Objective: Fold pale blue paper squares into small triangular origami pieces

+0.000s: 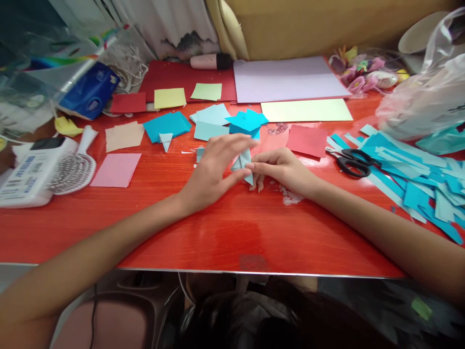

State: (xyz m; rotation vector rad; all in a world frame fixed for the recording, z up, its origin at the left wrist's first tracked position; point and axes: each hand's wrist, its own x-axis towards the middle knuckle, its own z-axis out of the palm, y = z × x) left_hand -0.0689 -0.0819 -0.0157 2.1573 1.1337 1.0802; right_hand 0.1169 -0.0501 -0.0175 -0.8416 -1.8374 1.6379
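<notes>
Folded light-blue paper (244,165) at middle of red table (225,237) — pinched between both hands. Left hand (214,169) blurred, fingers spread over top, thumb pressing paper from below. Right hand (281,167) curled narrow, fingertips gripping paper's right edge. Blue paper squares (247,121) just behind; scissors (350,162) near right hand — paper strips (410,179) beyond

no readable text, labels too blurred
</notes>
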